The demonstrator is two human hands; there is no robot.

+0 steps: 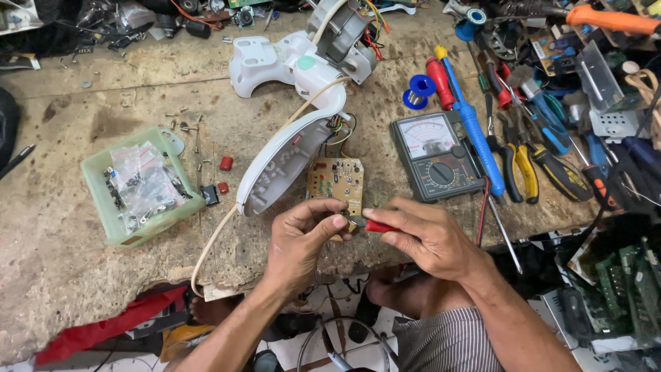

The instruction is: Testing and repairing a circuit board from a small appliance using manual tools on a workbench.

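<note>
At the desk's (62, 275) front edge, the left hand (303, 238) pinched a small part, just below the circuit board (335, 182); the right hand (430, 238) gripped a red-handled tool (380, 226) touching it.

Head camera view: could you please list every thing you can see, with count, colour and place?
circuit board: one, tan, bench centre, above the hands
white fan housing: one, white, centre, with motor behind
analog multimeter: one, dark grey, right of the board
soldering iron: one, blue, right of the meter
solder spool: one, blue, above the meter
green tray: one, pale green, left, holding small bagged parts
pliers: one, yellow and black handles, right
workbench: one, worn brown
left hand: one, pinching a small part, too small to identify
right hand: one, gripping a red-handled tool
</note>
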